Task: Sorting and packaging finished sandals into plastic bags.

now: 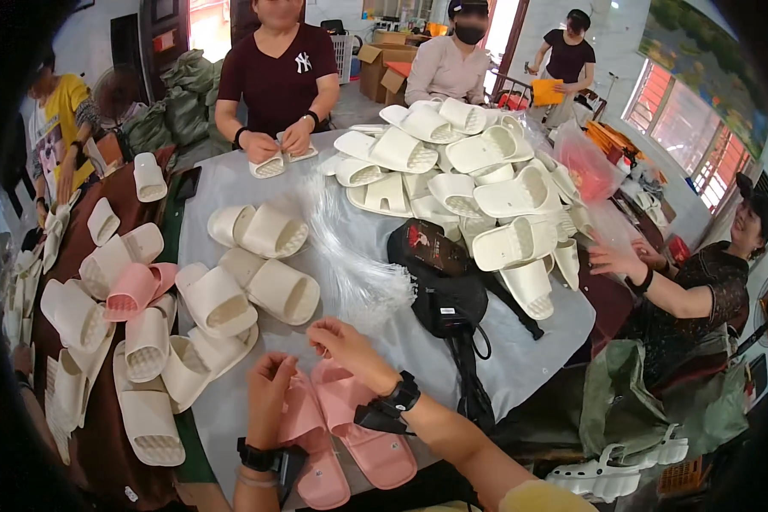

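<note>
Pink slippers (341, 431) lie as a pair, soles down, at the lower middle of the frame, on the near edge of a grey-covered table (520, 358). The left hand (269, 397) rests over the left slipper, its fingers curled and pinched together at the strap. The right hand (343, 341) hovers just above the pair, fingers bent in a loose pinch; whether it grips anything I cannot tell. Both wrists carry black bands. Just above the hands a bundle of clear plastic ties (350, 256) fans across the cloth. Cream slippers (247, 273) sit in pairs left of centre, and a tall heap of cream slippers (461, 179) fills the upper middle. A black bag (439, 282) lies right of the ties. At the top, another person's hands (277, 141) press on one cream pair.
</note>
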{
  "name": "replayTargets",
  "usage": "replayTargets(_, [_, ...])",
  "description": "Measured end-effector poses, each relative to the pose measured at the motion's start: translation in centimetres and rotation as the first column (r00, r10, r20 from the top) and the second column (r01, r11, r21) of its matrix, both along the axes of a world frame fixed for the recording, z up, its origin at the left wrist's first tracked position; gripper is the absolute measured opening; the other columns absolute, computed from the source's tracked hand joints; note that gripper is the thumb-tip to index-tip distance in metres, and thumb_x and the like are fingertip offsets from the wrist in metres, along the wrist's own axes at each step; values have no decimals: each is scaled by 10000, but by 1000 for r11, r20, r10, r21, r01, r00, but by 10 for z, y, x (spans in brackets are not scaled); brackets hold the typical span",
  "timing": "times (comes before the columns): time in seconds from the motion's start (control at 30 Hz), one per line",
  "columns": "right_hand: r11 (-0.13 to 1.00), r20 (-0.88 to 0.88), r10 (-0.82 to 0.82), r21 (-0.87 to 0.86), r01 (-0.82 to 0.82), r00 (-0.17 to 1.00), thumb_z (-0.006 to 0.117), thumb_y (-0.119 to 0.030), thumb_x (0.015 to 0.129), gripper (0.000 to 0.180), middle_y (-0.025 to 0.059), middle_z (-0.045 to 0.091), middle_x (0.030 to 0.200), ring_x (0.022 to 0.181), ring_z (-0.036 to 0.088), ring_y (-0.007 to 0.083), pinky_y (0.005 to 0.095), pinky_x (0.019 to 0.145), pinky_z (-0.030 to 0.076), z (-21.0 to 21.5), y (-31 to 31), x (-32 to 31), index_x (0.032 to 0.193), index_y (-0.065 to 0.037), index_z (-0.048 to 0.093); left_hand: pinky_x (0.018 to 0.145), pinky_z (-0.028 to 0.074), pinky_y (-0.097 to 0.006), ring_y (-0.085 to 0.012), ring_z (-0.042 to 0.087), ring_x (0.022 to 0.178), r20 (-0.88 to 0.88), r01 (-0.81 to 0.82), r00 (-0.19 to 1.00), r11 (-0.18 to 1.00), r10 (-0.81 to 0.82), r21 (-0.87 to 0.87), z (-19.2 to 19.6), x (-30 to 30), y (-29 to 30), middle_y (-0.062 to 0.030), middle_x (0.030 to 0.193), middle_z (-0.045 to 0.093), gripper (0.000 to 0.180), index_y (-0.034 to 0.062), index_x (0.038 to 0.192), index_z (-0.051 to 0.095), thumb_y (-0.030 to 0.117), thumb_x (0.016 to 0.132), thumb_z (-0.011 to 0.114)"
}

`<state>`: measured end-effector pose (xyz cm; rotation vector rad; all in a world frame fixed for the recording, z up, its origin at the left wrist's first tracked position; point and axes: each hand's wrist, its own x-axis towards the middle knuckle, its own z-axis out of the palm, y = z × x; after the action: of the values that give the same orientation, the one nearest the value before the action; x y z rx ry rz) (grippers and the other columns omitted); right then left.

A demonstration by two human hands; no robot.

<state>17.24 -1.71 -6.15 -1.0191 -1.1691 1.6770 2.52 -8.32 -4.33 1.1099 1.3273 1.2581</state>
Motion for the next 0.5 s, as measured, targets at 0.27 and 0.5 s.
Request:
replayTargets(0.27, [997,-19,65,50,-64,998,538,-234,845,231,6,528,748,643,490,83,208,570,398,0,-1,4,898,-9,532,486,313,-166,-20,400,546,23,7,1000,997,-6,-73,8,4,-2,42,662,507,140,44,818,563,183,828,566])
replayTargets(0.5, [939,217,224,211,-270,950,541,-216,852,216,28,555,789,683,511,90,223,604,428,0,-3,2,909,-8,532,471,303,-163,-13,418,568,68,16,998,998,-12,-62,4,2,0,39,692,521,146,27,833,572,173,839,579])
